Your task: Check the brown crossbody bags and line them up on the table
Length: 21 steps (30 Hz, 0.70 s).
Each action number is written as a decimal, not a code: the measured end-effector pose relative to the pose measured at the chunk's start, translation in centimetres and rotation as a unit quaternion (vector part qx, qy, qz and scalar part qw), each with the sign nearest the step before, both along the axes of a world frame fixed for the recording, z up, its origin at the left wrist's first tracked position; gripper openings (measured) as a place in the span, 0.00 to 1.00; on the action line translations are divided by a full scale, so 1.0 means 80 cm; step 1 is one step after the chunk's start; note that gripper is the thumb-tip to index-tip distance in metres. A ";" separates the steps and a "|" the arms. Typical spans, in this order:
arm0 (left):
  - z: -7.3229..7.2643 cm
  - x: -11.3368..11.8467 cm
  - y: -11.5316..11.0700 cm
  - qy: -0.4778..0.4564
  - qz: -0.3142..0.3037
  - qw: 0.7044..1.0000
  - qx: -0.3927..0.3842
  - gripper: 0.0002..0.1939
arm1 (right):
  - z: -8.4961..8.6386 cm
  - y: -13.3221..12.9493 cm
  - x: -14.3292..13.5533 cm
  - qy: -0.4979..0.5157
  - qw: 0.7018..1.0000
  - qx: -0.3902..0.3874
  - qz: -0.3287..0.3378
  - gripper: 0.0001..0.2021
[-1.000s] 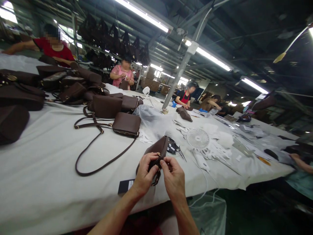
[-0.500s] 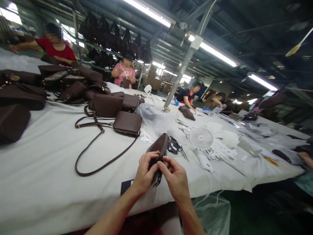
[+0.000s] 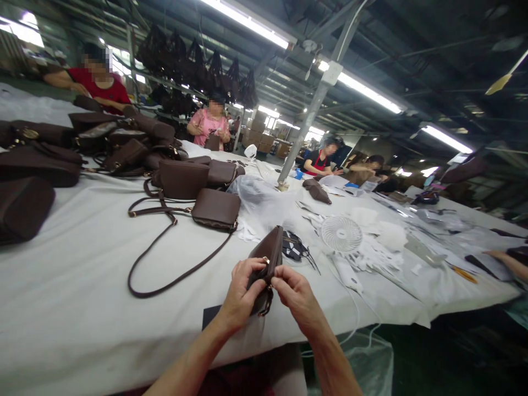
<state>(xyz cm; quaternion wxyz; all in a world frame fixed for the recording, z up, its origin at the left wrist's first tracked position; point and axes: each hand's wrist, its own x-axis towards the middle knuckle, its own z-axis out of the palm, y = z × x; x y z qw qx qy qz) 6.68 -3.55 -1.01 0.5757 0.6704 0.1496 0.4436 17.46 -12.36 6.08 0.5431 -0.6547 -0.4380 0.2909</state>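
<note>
A small dark brown bag (image 3: 270, 246) stands tilted on edge at the front of the cloth-covered table, its zipped edge towards me. My left hand (image 3: 243, 289) grips its left side, thumb and fingers closed beside a gold-coloured fitting. At the bag's right edge, my right hand (image 3: 295, 294) pinches near the zip, with the fingertips close to my left thumb. Below the hands hangs a short strap piece with metal hardware. Another brown bag (image 3: 216, 208) with a long looped strap lies to the left.
More brown bags (image 3: 183, 179) are piled at the left. A white fan (image 3: 341, 234) lies among white scraps on the right, near yellow-handled scissors (image 3: 466, 274). Black tags (image 3: 293, 246) lie behind the held bag. A metal post (image 3: 303, 129) rises beyond. Several people are around the table.
My right hand has shifted slightly right and down along the bag's edge, its fingers drawn closer together. My left hand still holds the bag. The view has shifted slightly.
</note>
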 end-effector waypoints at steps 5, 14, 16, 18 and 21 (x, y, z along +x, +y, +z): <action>0.000 0.006 0.003 0.010 0.022 0.999 0.023 0.14 | 0.001 0.001 0.008 -0.069 0.998 0.002 0.001 0.12; 0.004 0.010 0.001 0.017 0.032 0.999 0.025 0.13 | -0.023 0.007 -0.011 -0.066 0.992 0.023 -0.105 0.14; 0.004 0.007 0.003 0.014 0.028 0.999 0.024 0.13 | -0.016 0.008 -0.002 -0.052 0.997 0.013 -0.050 0.14; 0.005 0.005 0.005 0.020 0.022 0.999 0.026 0.13 | -0.010 0.007 0.012 -0.072 0.997 -0.001 0.000 0.13; 0.008 0.005 0.009 0.034 0.025 0.998 0.036 0.12 | -0.005 0.008 0.036 -0.100 0.995 -0.011 0.010 0.16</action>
